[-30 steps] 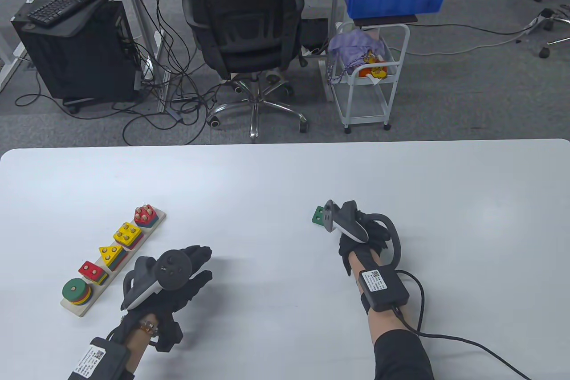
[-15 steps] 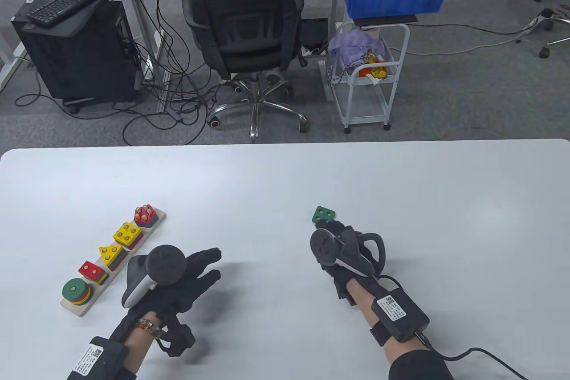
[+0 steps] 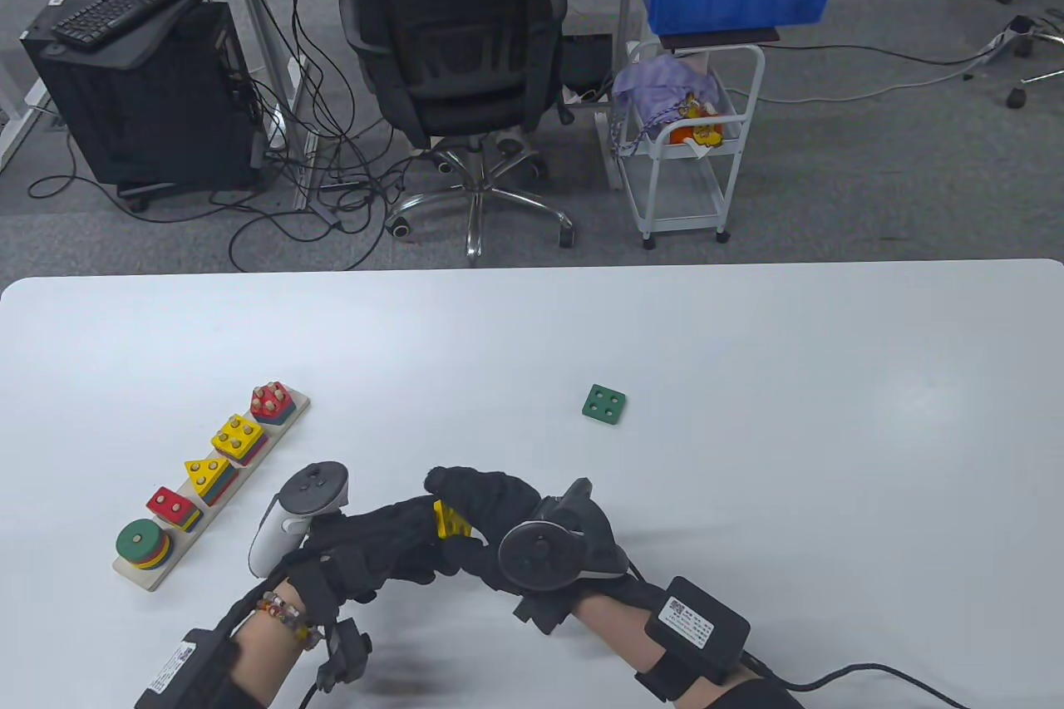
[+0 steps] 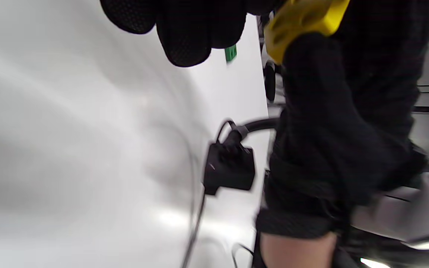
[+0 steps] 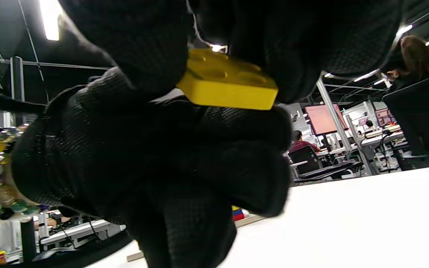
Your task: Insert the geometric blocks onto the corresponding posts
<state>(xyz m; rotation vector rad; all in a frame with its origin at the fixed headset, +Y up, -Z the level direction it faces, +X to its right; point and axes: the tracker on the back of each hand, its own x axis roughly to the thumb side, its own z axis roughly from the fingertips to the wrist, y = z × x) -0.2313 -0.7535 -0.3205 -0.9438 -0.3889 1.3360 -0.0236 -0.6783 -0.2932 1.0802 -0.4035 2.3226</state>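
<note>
Table view: holding a yellow block between both gloved hands, low over the white table. Left hand reaching in from the left of the grip, right hand arching over it from the right, fingers of both curling round the yellow piece. Lying flat well beyond the grip, up and to the right: a green square block, untouched. Standing well to the left of the grip: the post board, carrying five coloured stacks.

Left wrist view: showing the yellow block at the top edge, pressing against a black glove of the right hand; left fingertips hanging beside it. Blurring heavily.

Right wrist view: pinching the yellow block between black gloved fingers from above and the left hand closing from below.
</note>
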